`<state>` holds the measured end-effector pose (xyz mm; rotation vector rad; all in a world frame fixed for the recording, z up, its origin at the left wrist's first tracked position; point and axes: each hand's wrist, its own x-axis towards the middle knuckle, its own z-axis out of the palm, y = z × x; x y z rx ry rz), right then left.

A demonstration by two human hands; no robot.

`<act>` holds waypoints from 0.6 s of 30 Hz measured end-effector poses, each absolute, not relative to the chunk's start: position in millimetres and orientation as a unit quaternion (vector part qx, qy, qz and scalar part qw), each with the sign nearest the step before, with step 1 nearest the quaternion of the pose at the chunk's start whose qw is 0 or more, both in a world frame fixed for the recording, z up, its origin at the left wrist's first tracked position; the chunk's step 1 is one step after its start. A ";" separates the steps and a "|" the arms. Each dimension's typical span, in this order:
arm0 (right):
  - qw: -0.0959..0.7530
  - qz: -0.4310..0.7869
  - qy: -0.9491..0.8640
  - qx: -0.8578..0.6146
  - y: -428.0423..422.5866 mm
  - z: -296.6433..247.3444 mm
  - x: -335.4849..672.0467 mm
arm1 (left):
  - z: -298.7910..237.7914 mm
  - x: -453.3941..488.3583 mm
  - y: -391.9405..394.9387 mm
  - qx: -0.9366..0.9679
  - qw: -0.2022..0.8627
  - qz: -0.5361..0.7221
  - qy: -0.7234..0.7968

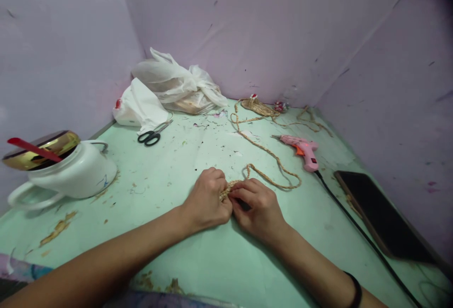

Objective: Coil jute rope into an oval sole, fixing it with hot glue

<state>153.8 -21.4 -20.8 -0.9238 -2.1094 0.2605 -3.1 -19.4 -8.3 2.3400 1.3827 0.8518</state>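
Note:
Near the front middle of the table, my left hand (210,199) is closed around a small coiled piece of tan braided rope (225,192). My right hand (260,209) meets it from the right, its fingertips pinched on the edge of the same piece. Most of the coil is hidden by my fingers. From it a loose length of the rope (272,149) loops out to the right and runs back across the table. Beyond my right hand lies a pink glue gun (300,150) with an orange trigger.
A white pot-shaped mug (85,171) with a gold lid-like piece stands at left. Black-handled scissors (152,137) and a white plastic bag (180,81) lie farther back. A woven piece (260,106) rests by the wall. A phone (382,218) and the black cord (357,228) are at right.

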 end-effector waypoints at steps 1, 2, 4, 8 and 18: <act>0.401 0.102 -0.834 -0.365 -21.4 -20.8 153.6 | -8.6 -3.2 -19.3 0.817 0.139 0.297 0.474; 0.400 0.101 -0.835 -0.364 -21.5 -20.9 153.4 | -8.7 -3.6 -19.3 0.823 0.131 0.296 0.468; 0.393 0.096 -0.839 -0.364 -21.9 -21.4 153.2 | -8.2 -5.4 -20.2 0.834 0.114 0.288 0.456; 0.373 0.073 -0.845 -0.377 -24.4 -22.6 153.6 | -7.2 -11.2 -26.1 0.841 0.102 0.267 0.459; 0.336 0.042 -0.869 -0.360 -26.9 -16.4 148.8 | -4.0 -7.9 -32.7 0.873 -0.010 0.232 0.429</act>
